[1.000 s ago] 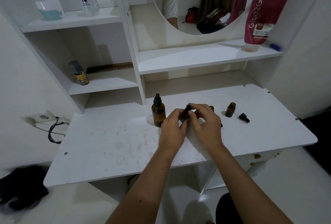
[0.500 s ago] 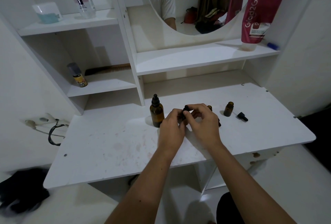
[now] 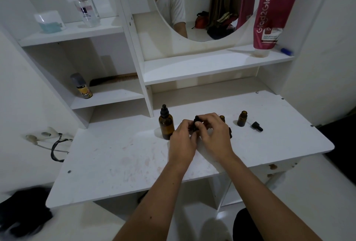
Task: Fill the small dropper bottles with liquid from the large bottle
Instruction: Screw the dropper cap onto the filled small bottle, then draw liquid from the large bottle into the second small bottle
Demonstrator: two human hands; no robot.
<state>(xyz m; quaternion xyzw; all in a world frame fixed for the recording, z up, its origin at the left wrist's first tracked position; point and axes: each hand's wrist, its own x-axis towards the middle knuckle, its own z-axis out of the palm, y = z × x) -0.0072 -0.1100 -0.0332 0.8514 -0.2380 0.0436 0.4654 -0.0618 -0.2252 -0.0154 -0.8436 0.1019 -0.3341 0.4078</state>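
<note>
Head view: both hands meet over the worktop [image 3: 115, 156]. The left hand [image 3: 183, 140] and right hand [image 3: 215, 135] pinch a dropper cap [image 3: 196, 122], likely unscrewing a hidden small bottle. Large bottle [image 3: 166, 125] stands just left of them, capped; it needs opening next.

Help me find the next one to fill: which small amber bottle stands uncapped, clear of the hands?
The small bottle farthest right, its mouth open, with a loose dropper cap lying beside it. The others sit behind or within the hands.

Large bottle [image 3: 166, 125] left of hands [image 3: 202, 135]
</note>
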